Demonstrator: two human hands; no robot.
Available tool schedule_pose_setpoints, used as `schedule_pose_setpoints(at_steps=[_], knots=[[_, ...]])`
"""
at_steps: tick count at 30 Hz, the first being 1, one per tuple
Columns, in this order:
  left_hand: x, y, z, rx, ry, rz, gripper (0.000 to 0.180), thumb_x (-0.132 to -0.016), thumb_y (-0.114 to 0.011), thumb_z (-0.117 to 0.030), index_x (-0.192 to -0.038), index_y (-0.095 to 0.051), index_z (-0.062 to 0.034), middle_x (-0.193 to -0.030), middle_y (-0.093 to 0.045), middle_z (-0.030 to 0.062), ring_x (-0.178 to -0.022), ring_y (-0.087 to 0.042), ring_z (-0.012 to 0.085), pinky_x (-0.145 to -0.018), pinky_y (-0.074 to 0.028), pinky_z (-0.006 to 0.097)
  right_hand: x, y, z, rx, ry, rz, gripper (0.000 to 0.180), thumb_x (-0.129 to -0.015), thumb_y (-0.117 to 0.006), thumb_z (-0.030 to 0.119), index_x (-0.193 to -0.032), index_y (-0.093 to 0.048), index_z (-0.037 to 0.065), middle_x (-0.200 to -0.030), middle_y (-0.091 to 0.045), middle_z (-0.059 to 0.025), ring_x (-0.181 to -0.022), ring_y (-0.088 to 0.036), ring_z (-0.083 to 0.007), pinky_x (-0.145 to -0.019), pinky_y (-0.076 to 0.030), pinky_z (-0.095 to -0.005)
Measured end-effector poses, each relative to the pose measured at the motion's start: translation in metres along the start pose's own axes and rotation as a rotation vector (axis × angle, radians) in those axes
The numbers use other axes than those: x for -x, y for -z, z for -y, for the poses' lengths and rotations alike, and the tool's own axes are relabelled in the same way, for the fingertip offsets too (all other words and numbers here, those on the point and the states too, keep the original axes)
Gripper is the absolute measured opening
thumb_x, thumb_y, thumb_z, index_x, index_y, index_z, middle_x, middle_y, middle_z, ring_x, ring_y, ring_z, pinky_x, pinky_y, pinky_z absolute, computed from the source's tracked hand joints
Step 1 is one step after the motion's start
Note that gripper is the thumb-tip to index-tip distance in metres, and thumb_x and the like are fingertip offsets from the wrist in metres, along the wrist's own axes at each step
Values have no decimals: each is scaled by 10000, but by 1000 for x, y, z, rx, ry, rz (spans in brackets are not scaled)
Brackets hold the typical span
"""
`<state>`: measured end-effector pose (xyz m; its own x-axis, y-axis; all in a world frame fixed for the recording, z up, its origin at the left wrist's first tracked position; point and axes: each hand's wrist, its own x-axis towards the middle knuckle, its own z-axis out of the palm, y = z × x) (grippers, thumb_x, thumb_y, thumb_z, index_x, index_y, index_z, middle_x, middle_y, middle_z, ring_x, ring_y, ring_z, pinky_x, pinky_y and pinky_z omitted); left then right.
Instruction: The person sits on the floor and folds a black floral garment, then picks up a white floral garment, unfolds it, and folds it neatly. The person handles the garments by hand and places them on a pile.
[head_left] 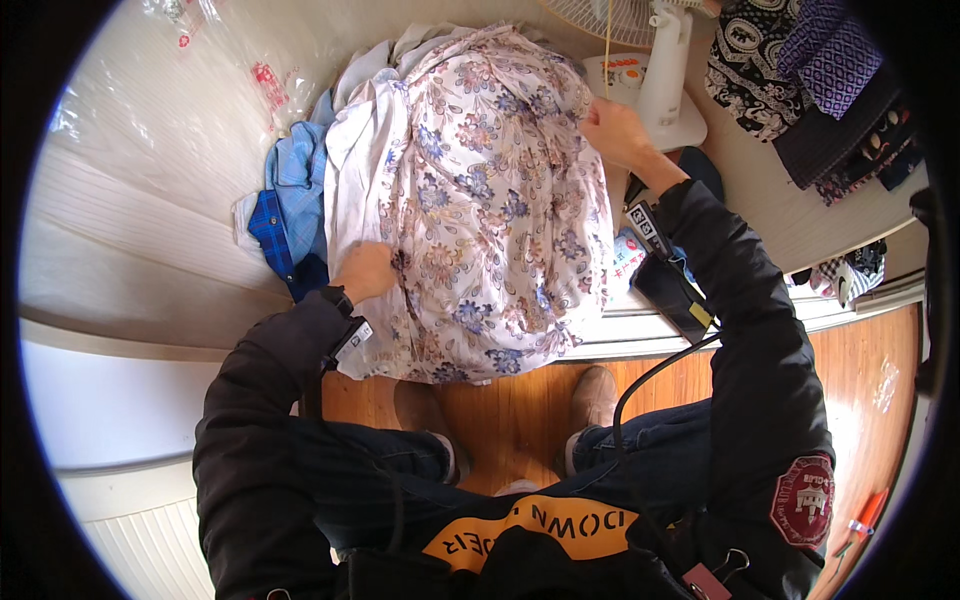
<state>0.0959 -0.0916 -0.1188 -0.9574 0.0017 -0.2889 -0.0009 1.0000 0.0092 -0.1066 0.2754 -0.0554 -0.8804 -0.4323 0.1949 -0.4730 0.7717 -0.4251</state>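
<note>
A white garment [490,200] with a blue and brown flower print lies spread over a pile of clothes; its exact kind is hard to tell. At its left side my left hand [365,272] is closed on the cloth, low down near the front. Farther away, my right hand [615,132] pinches the garment's upper right edge. From under its left side stick out a light blue denim piece [298,165] and a dark blue checked cloth [268,232]. Grey-white cloth [365,75] shows behind it.
A white fan [665,90] stands behind my right hand. Folded patterned clothes [830,90] lie at the far right. A dark phone-like device [672,298] and a black cable [640,385] are beside my right forearm. Clear plastic [240,70] with red print covers the left surface. Below is wooden floor [510,430].
</note>
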Motion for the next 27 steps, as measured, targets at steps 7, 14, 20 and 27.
schedule_pose_setpoints(at_steps=[7, 14, 20, 27], knots=[[-9, 3, 11, 87, -68, 182, 290, -762, -624, -278, -827, -669, 2, -840, -648, 249, -822, -643, 398, -762, -511, 454, 69, -57, 91, -194, 860, 220, 307, -830, -604, 151, -1098, -578, 3, -1091, -601, -231, -1044, -579, -360, -906, -460, -454], [17, 18, -12, 4, -62, 90, 399, -748, -665, -333, -915, -655, 30, -933, -674, 221, -935, -650, 362, -860, -487, 441, 44, -37, 26, -161, 371, 265, 204, -829, -580, 238, -848, -625, 41, -819, -659, -174, -792, -644, -341, -714, -506, -415], [11, 9, -12, -93, 17, 145, 258, -766, -599, -196, -858, -667, 35, -909, -666, 264, -890, -650, 416, -805, -517, 459, 38, -52, -15, -203, 92, 111, 212, -819, -605, 283, -849, -627, 74, -794, -658, -158, -754, -644, -331, -685, -505, -430], [-5, -6, 24, 49, -139, 138, 158, -726, -612, -132, -793, -688, -11, -809, -666, 219, -819, -660, 374, -737, -532, 418, 29, -37, 4, -206, 16, 113, 255, -844, -587, 297, -842, -598, 42, -751, -617, -205, -702, -624, -355, -656, -484, -425]])
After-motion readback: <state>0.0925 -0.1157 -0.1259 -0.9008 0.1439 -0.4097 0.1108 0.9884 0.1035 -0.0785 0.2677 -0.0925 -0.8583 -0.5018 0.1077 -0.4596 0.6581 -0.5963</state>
